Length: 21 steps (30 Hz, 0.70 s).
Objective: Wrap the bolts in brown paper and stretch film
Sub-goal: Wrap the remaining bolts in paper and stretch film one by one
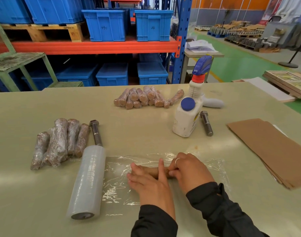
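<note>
Both hands on a paper-wrapped bolt (152, 171) lying across a sheet of stretch film (115, 189) spread on the surface (146, 130), near front edge. Left hand (147, 182) flat, fingers straight, pressing on the bolt's left part. Right hand (189, 170) fingers curled, pinching the bolt's right end. Film roll (88, 182) lies just left of the sheet, film still attached. Left of roll: pile of film-wrapped bolts (59, 142), one bare bolt (96, 132) beside it touching the roll's far end. Far centre: pile of paper-only wrapped bolts (142, 98). White spray bottle (189, 115) right of centre, second bare bolt (206, 123) just beside it. Stack of brown paper sheets (272, 149) at right
</note>
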### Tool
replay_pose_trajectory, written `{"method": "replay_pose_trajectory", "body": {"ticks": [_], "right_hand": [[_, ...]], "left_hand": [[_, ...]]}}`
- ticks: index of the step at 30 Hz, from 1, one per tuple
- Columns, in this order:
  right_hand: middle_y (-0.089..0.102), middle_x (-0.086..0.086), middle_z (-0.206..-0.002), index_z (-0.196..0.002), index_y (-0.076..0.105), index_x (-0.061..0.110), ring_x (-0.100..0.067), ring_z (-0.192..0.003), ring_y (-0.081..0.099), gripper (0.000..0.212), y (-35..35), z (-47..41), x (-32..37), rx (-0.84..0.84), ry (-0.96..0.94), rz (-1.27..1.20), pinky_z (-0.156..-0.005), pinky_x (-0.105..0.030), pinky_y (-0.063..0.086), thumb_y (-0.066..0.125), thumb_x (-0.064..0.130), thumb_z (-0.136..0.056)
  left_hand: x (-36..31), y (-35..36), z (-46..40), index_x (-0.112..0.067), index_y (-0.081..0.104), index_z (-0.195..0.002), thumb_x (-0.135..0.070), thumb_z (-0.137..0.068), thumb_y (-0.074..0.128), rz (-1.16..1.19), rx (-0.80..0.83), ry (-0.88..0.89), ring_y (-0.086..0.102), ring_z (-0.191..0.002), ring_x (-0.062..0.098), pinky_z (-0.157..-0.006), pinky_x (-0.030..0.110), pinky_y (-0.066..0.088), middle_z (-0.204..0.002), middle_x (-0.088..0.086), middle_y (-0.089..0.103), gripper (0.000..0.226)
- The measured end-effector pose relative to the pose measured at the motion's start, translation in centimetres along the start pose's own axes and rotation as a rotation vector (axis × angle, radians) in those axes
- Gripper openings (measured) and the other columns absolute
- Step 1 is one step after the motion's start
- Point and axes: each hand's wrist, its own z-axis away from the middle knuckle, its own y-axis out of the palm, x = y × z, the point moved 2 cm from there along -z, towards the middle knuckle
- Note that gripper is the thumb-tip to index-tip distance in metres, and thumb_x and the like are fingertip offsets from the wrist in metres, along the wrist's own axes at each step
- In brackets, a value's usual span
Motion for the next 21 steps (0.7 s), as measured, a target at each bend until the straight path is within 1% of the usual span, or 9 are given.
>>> {"method": "replay_pose_trajectory", "body": {"ticks": [3, 8, 11, 12, 14, 15, 17, 19, 21], "right_hand": [[0.049, 0.007, -0.096, -0.097, 0.068, 0.019, -0.013, -0.103, 0.045, 0.014, 0.0, -0.1, -0.3, -0.008, 0.071, -0.125, -0.080, -0.021, 0.035, 0.057, 0.023, -0.089], [0.048, 0.006, -0.095, -0.099, 0.068, 0.020, -0.013, -0.103, 0.049, 0.015, 0.0, -0.1, -0.2, -0.022, 0.115, -0.149, -0.082, -0.019, 0.036, 0.059, 0.023, -0.087], [0.049, 0.012, -0.092, -0.104, 0.065, 0.024, -0.002, -0.090, 0.051, 0.020, -0.8, 0.3, -1.0, -0.042, 0.160, -0.299, -0.072, -0.004, 0.034, 0.064, 0.027, -0.084], [0.051, 0.012, -0.097, -0.108, 0.064, 0.023, -0.002, -0.092, 0.052, 0.026, -1.3, 0.6, -1.7, -0.091, 0.220, -0.329, -0.076, -0.004, 0.033, 0.065, 0.030, -0.084], [0.052, 0.003, -0.117, -0.121, 0.058, 0.019, -0.014, -0.112, 0.047, 0.039, -2.4, 1.1, -4.2, -0.245, 0.421, -0.210, -0.093, -0.018, 0.032, 0.060, 0.036, -0.086], [0.048, -0.003, -0.126, -0.127, 0.053, 0.016, -0.022, -0.118, 0.042, 0.046, -2.9, 1.5, -5.5, -0.250, 0.558, -0.095, -0.098, -0.026, 0.032, 0.057, 0.040, -0.088], [0.043, -0.011, -0.129, -0.128, 0.049, 0.012, -0.028, -0.119, 0.039, 0.052, -3.1, 2.4, -7.0, -0.104, 0.765, 0.109, -0.097, -0.034, 0.036, 0.050, 0.047, -0.089], [0.046, -0.011, -0.122, -0.117, 0.055, 0.012, -0.029, -0.114, 0.042, 0.039, -2.8, 2.2, -7.3, -0.038, 0.751, 0.124, -0.093, -0.033, 0.038, 0.047, 0.041, -0.092], [0.053, -0.010, -0.108, -0.102, 0.057, 0.012, -0.028, -0.102, 0.050, 0.022, -2.8, 1.7, -7.0, -0.074, 0.626, -0.017, -0.088, -0.030, 0.041, 0.045, 0.029, -0.096]], "left_hand": [[0.3, -0.2, 0.0, -0.032, -0.043, -0.118, -0.005, -0.101, 0.008, -0.054, -0.030, 0.013, 0.010, -0.124, 0.067, -0.107, 0.060, 0.014, -0.107, 0.052, -0.032, 0.060], [0.5, -0.2, 0.3, -0.029, -0.041, -0.119, -0.006, -0.102, 0.010, -0.087, -0.007, 0.058, 0.010, -0.125, 0.067, -0.108, 0.059, 0.016, -0.108, 0.052, -0.032, 0.059], [0.5, -0.3, 0.3, -0.026, -0.042, -0.120, -0.004, -0.101, 0.012, -0.110, 0.017, 0.070, 0.012, -0.124, 0.067, -0.107, 0.059, 0.018, -0.105, 0.054, -0.031, 0.061], [0.6, -0.4, 0.4, -0.025, -0.042, -0.120, -0.004, -0.101, 0.013, -0.116, 0.008, 0.062, 0.013, -0.124, 0.067, -0.107, 0.060, 0.019, -0.103, 0.055, -0.030, 0.062], [0.6, -0.5, 0.4, -0.023, -0.042, -0.120, -0.003, -0.101, 0.015, -0.135, 0.002, 0.050, 0.014, -0.123, 0.067, -0.106, 0.060, 0.019, -0.100, 0.056, -0.031, 0.063], [0.6, -0.5, 0.4, -0.023, -0.042, -0.120, -0.002, -0.101, 0.015, -0.136, 0.004, 0.052, 0.014, -0.123, 0.067, -0.106, 0.060, 0.019, -0.099, 0.055, -0.032, 0.064], [0.7, -0.4, 0.4, -0.023, -0.042, -0.120, -0.002, -0.101, 0.015, -0.117, 0.002, 0.059, 0.014, -0.123, 0.067, -0.106, 0.060, 0.019, -0.099, 0.055, -0.032, 0.063], [0.7, -0.3, 0.3, -0.023, -0.042, -0.120, -0.001, -0.101, 0.016, -0.104, -0.014, 0.051, 0.014, -0.123, 0.068, -0.106, 0.060, 0.018, -0.100, 0.056, -0.031, 0.065], [0.6, -0.2, 0.2, -0.022, -0.043, -0.120, -0.001, -0.101, 0.016, -0.084, -0.033, 0.039, 0.015, -0.122, 0.068, -0.106, 0.060, 0.019, -0.100, 0.057, -0.030, 0.066]]}}
